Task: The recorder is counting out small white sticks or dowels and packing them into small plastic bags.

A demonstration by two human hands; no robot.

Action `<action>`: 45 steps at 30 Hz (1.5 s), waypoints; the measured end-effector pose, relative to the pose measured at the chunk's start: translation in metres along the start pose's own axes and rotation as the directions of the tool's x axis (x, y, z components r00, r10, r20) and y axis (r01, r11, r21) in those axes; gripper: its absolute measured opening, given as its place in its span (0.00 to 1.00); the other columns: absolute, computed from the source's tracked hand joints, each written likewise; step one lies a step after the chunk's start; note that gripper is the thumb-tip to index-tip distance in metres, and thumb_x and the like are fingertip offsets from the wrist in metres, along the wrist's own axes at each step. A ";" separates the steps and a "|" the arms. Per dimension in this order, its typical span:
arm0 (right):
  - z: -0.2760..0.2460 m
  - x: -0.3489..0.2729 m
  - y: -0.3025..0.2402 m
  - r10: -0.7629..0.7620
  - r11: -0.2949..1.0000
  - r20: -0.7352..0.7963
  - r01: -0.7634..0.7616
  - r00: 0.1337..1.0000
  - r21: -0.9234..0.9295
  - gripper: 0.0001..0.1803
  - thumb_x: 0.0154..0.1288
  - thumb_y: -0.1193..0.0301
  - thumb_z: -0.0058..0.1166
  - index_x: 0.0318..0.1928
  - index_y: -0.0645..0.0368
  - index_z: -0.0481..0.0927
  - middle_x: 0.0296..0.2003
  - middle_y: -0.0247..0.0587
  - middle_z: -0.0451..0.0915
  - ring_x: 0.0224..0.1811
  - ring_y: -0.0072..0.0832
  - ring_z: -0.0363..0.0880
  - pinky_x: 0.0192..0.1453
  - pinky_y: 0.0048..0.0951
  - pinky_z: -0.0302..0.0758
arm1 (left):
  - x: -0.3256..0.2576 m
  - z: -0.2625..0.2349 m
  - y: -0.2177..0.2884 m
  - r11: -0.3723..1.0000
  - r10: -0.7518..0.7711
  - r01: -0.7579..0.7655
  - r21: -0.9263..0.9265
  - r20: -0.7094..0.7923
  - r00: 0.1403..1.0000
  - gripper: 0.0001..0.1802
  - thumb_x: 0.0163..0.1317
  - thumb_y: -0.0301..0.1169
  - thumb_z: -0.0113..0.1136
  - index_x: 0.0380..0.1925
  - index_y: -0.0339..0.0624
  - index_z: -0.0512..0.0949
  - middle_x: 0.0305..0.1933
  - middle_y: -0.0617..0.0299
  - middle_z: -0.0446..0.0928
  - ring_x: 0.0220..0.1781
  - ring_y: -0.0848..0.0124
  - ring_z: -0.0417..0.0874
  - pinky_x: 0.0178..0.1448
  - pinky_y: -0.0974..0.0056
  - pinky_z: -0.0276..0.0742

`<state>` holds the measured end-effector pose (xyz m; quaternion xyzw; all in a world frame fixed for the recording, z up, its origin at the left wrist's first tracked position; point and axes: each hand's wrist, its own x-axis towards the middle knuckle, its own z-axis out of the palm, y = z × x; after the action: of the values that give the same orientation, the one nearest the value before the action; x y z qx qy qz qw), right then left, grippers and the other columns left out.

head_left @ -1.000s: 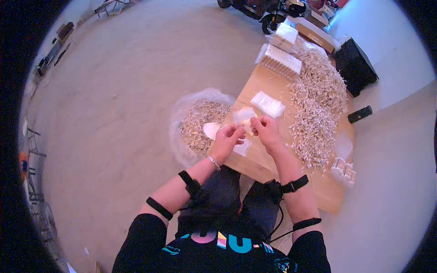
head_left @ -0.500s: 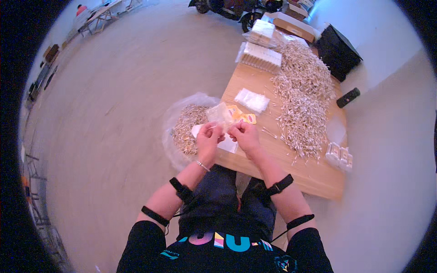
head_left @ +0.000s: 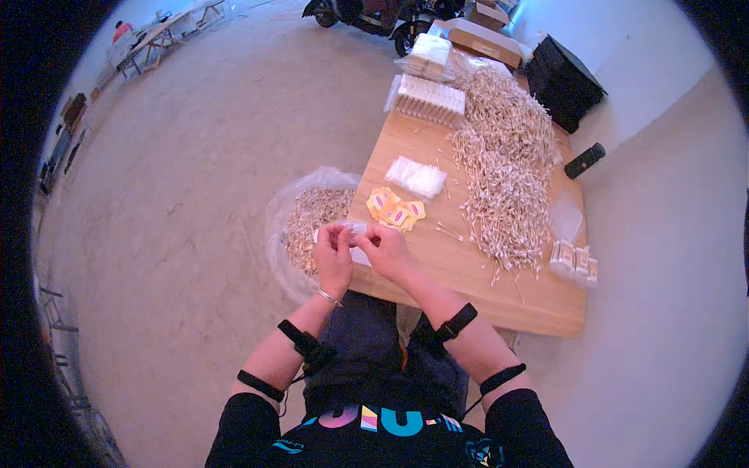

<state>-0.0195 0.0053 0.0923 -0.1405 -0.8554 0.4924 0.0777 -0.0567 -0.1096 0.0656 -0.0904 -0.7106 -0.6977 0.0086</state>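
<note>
Both hands are closed on a small clear plastic bag [head_left: 356, 228] at the table's left edge. My left hand [head_left: 334, 256] pinches its left side, and my right hand [head_left: 387, 251] grips the right side with the fingertips. Part of a white sheet [head_left: 360, 257] shows beneath them. Just beyond the hands lies a loose heap of yellow cards [head_left: 395, 210]. Farther off is a stack of flat clear bags [head_left: 417, 178]. Whether anything is inside the held bag is too small to tell.
A large heap of cotton swabs [head_left: 507, 164] covers the table's right side. Bundled packs [head_left: 429, 100] stand at the back, small filled packs [head_left: 573, 264] at the right edge. A big plastic bag of swabs [head_left: 316, 210] is left of the table [head_left: 468, 292]; a black bottle [head_left: 585, 161] stands far right.
The clear bag, spread out beyond my fingers before, is now gathered between my hands. The yellow cards have come into fuller view. My hands have drawn closer together, and the view has shifted slightly.
</note>
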 end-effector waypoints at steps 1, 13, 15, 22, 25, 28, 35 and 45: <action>0.002 0.001 0.001 0.013 1.000 0.001 -0.013 1.000 -0.029 0.10 0.56 0.68 0.58 0.30 0.64 0.78 0.22 0.40 0.78 0.24 0.22 0.75 0.30 0.26 0.72 | 0.001 0.000 0.002 0.996 0.043 -0.043 0.075 0.009 0.999 0.06 0.62 0.27 0.54 0.35 0.35 0.70 0.29 0.57 0.78 0.31 0.72 0.82 0.34 0.68 0.77; 0.013 0.012 -0.008 -0.619 0.660 -0.038 0.494 0.784 -0.567 0.05 0.55 0.75 0.55 0.34 0.58 0.74 0.26 0.42 0.73 0.27 0.39 0.76 0.28 0.36 0.74 | 0.011 -0.006 -0.011 0.996 -0.002 0.006 0.092 -0.036 0.999 0.17 0.59 0.25 0.56 0.46 0.39 0.62 0.31 0.53 0.78 0.31 0.66 0.83 0.35 0.65 0.78; 0.016 0.014 -0.010 -0.653 0.613 0.001 0.530 0.757 -0.585 0.05 0.54 0.75 0.55 0.34 0.58 0.74 0.25 0.41 0.73 0.26 0.39 0.75 0.28 0.36 0.74 | 0.013 -0.006 -0.005 0.991 0.014 -0.007 0.135 -0.046 0.999 0.18 0.59 0.25 0.56 0.47 0.39 0.61 0.29 0.53 0.77 0.30 0.66 0.82 0.33 0.64 0.77; 0.030 0.026 -0.018 -0.644 0.672 -0.061 0.526 0.762 -0.521 0.07 0.53 0.75 0.55 0.34 0.59 0.74 0.26 0.44 0.73 0.27 0.41 0.75 0.29 0.37 0.73 | 0.020 -0.019 -0.007 0.981 0.022 -0.022 0.194 0.003 1.000 0.17 0.61 0.23 0.50 0.48 0.39 0.60 0.26 0.53 0.76 0.25 0.65 0.79 0.28 0.60 0.73; 0.037 0.030 -0.012 -0.629 0.705 -0.093 0.516 0.772 -0.487 0.07 0.54 0.76 0.55 0.35 0.60 0.74 0.27 0.45 0.74 0.27 0.42 0.75 0.29 0.38 0.73 | 0.023 -0.018 -0.016 0.939 0.124 -0.105 0.328 -0.036 0.992 0.16 0.61 0.23 0.49 0.48 0.38 0.59 0.25 0.54 0.76 0.24 0.65 0.78 0.28 0.61 0.74; 0.045 0.033 -0.004 -0.616 0.749 -0.138 0.523 0.775 -0.405 0.07 0.54 0.77 0.55 0.35 0.59 0.75 0.27 0.45 0.74 0.27 0.42 0.75 0.29 0.38 0.73 | 0.028 -0.015 -0.031 0.990 0.065 -0.040 0.134 -0.188 0.980 0.17 0.62 0.24 0.48 0.49 0.37 0.57 0.26 0.57 0.76 0.24 0.68 0.78 0.29 0.63 0.76; 0.046 0.043 -0.005 -0.681 0.635 0.093 0.649 0.726 -0.419 0.07 0.52 0.77 0.56 0.33 0.57 0.75 0.27 0.42 0.75 0.27 0.39 0.76 0.28 0.35 0.74 | 0.038 -0.038 -0.024 0.907 -0.416 0.415 -0.077 -0.009 0.909 0.11 0.65 0.30 0.47 0.38 0.32 0.73 0.24 0.58 0.77 0.27 0.73 0.79 0.29 0.68 0.76; 0.061 0.063 0.000 -0.591 0.725 0.102 0.583 0.800 -0.367 0.04 0.51 0.74 0.54 0.29 0.55 0.74 0.26 0.40 0.75 0.30 0.39 0.76 0.31 0.36 0.74 | 0.031 -0.052 -0.059 0.961 -0.257 0.239 -0.142 -0.123 0.959 0.17 0.64 0.30 0.49 0.50 0.32 0.71 0.30 0.62 0.78 0.32 0.76 0.78 0.38 0.71 0.74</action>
<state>-0.0961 -0.0249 0.0614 0.1194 -0.9333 0.2655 0.2101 -0.1012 -0.1579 0.0127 0.0482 -0.6685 -0.7413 -0.0348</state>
